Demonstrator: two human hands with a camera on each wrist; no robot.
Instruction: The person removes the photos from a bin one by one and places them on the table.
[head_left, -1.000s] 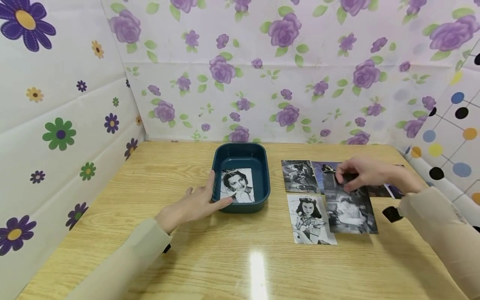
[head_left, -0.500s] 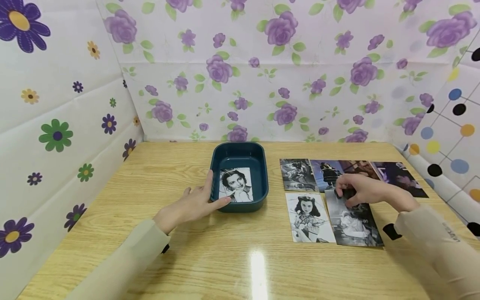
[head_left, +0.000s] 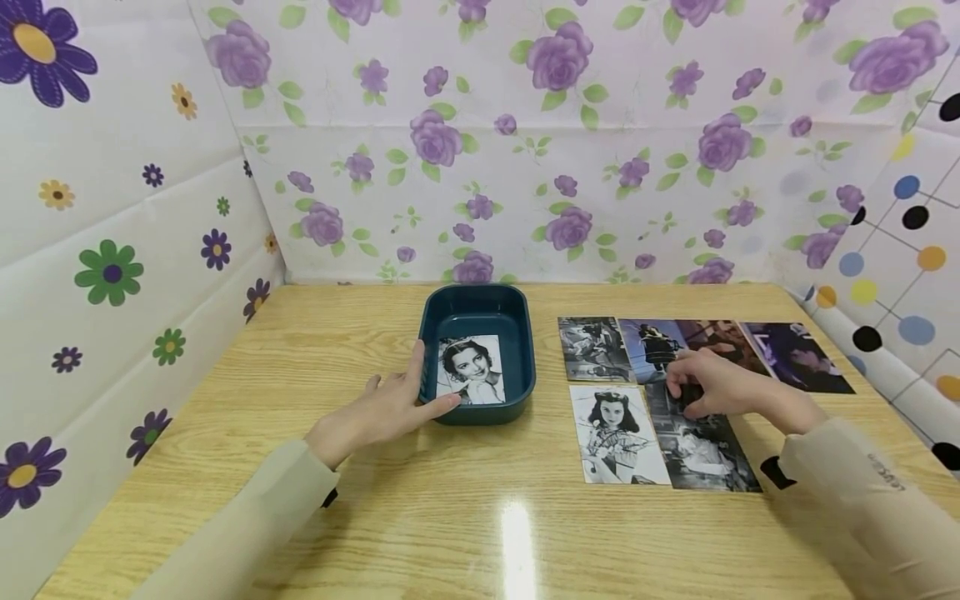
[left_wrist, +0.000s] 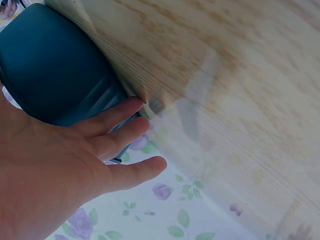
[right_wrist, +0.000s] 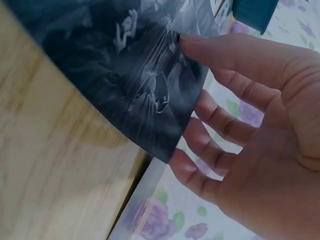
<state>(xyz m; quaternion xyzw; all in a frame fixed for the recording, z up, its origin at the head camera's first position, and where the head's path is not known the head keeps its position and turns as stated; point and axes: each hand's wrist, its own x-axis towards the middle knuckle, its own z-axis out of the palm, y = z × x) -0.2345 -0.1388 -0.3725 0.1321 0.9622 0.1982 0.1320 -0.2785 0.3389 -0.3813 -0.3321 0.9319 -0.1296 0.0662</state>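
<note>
A dark teal tray [head_left: 480, 414] stands on the table with a black-and-white portrait photo [head_left: 471, 371] inside it. Along the tray's left and front sides rests my left hand [head_left: 378, 417], its fingers fairly straight; the left wrist view has these fingers against the outer wall. My right hand [head_left: 720, 387] pinches the far edge of a dark black-and-white photo [head_left: 705, 458], thumb on top and fingers at the edge, as the right wrist view shows. This photo lies beside a lighter portrait photo [head_left: 618, 437], its far part hidden by the hand.
A back row holds a grey photo [head_left: 595, 350], a blue-purple photo [head_left: 652, 346], a reddish-brown photo [head_left: 720, 337] and a dark purple photo [head_left: 797, 358]. Flowered cloth [head_left: 480, 200] rises behind the wooden table [head_left: 420, 533].
My right hand has lowered the dark photo toward me onto the table, then shifted it slightly left against the lighter portrait, uncovering the back row. My left hand stays at the tray.
</note>
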